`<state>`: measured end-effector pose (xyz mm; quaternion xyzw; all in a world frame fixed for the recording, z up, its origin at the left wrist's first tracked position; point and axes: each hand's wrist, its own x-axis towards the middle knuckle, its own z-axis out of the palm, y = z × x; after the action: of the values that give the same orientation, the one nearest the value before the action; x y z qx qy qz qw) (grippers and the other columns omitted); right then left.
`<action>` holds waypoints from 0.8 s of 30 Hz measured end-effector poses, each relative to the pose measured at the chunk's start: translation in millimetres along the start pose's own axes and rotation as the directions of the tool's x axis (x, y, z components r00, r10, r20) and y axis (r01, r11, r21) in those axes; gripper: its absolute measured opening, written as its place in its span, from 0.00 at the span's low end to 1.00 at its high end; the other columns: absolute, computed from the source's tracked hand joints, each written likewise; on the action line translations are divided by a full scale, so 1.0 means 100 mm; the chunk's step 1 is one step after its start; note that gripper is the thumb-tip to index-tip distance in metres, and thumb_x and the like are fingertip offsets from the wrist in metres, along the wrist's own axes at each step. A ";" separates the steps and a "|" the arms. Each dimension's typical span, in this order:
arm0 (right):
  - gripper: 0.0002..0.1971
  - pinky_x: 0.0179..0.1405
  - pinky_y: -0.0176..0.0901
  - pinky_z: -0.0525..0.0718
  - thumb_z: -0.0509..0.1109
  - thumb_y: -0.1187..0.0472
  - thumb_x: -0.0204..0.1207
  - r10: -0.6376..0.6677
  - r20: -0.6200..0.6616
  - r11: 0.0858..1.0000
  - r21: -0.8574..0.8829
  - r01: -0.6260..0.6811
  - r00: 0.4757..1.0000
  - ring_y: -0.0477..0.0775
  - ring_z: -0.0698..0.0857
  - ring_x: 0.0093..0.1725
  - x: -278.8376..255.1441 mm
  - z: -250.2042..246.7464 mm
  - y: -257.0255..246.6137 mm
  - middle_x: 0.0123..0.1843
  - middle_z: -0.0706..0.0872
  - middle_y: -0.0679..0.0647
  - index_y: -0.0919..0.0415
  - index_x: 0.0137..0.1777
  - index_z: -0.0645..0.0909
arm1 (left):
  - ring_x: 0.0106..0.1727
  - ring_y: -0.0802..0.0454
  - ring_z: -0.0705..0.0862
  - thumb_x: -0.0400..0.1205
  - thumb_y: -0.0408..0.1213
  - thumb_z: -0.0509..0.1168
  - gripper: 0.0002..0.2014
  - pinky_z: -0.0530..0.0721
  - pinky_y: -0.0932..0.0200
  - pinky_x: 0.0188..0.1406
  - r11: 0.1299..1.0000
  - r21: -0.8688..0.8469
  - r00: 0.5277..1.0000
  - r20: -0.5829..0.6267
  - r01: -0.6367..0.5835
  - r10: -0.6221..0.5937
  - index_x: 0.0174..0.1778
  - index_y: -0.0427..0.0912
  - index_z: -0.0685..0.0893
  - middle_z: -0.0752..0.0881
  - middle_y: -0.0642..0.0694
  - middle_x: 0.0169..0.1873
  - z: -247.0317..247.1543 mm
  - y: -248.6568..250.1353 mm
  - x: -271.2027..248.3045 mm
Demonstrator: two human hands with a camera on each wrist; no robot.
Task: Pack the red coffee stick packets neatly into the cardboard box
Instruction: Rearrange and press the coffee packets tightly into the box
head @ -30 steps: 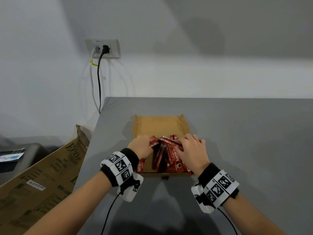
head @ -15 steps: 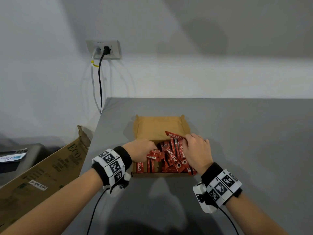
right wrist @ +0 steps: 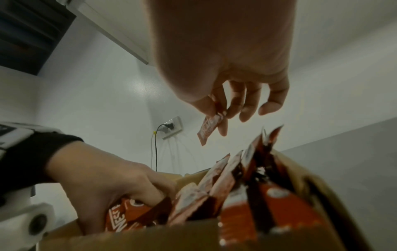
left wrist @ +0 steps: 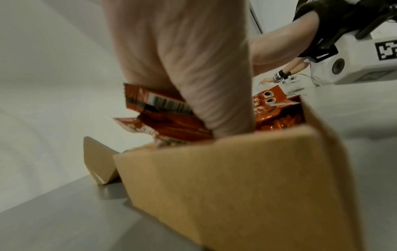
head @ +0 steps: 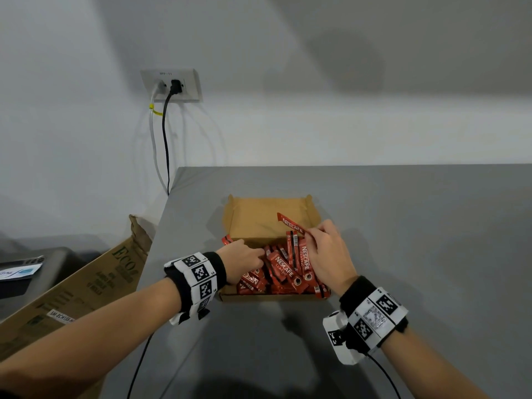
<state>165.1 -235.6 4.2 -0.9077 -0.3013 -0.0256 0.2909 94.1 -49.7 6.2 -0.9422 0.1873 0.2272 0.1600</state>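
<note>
The open cardboard box (head: 259,217) sits on the grey table (head: 417,226). Its front half is filled with several red coffee stick packets (head: 283,272), lying loosely and at angles. My right hand (head: 312,233) pinches one red packet (head: 290,224) by its end between thumb and forefinger, lifted above the box. In the right wrist view this packet (right wrist: 209,130) hangs from the fingertips over the pile. My left hand (head: 257,254) reaches into the box's left side, fingers curled round a few packets (left wrist: 163,122). One packet end (head: 227,240) pokes out behind that hand.
The table's left edge runs close to the box. Beyond it, lower down, a large brown carton (head: 86,283) leans. A wall socket (head: 171,84) with two cables hangs behind. Bare grey tabletop extends right of the box and in front of it.
My right hand has lifted a single packet up and back from the pile. My left hand has slid down into the left side of the box, and the bunched packets have spread flatter.
</note>
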 end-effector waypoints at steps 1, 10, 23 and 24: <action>0.12 0.54 0.46 0.79 0.59 0.62 0.83 -0.014 0.001 0.999 0.038 0.014 1.000 0.50 0.76 0.48 0.01 -0.01 -0.01 0.47 0.75 0.51 0.65 0.53 0.83 | 0.56 0.43 0.82 0.79 0.30 0.63 0.18 0.77 0.50 0.58 1.000 0.005 1.000 -0.010 -0.015 0.015 0.65 0.39 0.76 0.76 0.43 0.64 0.01 -0.01 0.00; 0.08 0.47 0.21 0.76 0.68 0.62 0.79 0.007 0.018 0.975 0.222 -0.011 1.000 0.42 0.81 0.48 0.07 -0.03 -0.01 0.51 0.86 0.52 0.60 0.56 0.83 | 0.54 0.47 0.80 0.76 0.38 0.65 0.19 0.73 0.52 0.56 0.997 -0.076 0.986 -0.165 0.023 -0.036 0.64 0.41 0.75 0.84 0.45 0.54 0.12 -0.02 0.02; 0.05 0.29 0.23 0.78 0.64 0.69 0.80 0.091 -0.049 0.920 0.386 -0.065 0.995 0.39 0.83 0.33 0.07 -0.05 0.01 0.41 0.85 0.48 0.57 0.48 0.74 | 0.53 0.52 0.80 0.79 0.34 0.64 0.04 0.76 0.58 0.58 0.756 -0.651 0.821 -0.391 0.073 -0.416 0.47 0.45 0.80 0.82 0.51 0.46 0.03 -0.25 -0.25; 0.05 0.30 0.22 0.78 0.64 0.69 0.80 0.099 -0.046 0.914 0.399 -0.072 0.994 0.37 0.82 0.33 0.06 -0.04 0.01 0.42 0.84 0.48 0.58 0.48 0.74 | 0.46 0.51 0.82 0.80 0.32 0.64 0.04 0.78 0.60 0.46 0.705 -0.705 0.821 -0.358 0.075 -0.445 0.44 0.45 0.78 0.82 0.51 0.41 0.03 -0.26 -0.27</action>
<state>171.2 -235.1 9.0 -0.8409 -0.2507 0.0190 0.4793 82.1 -17.9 22.4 -0.9781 -0.0112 -0.0016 -0.2079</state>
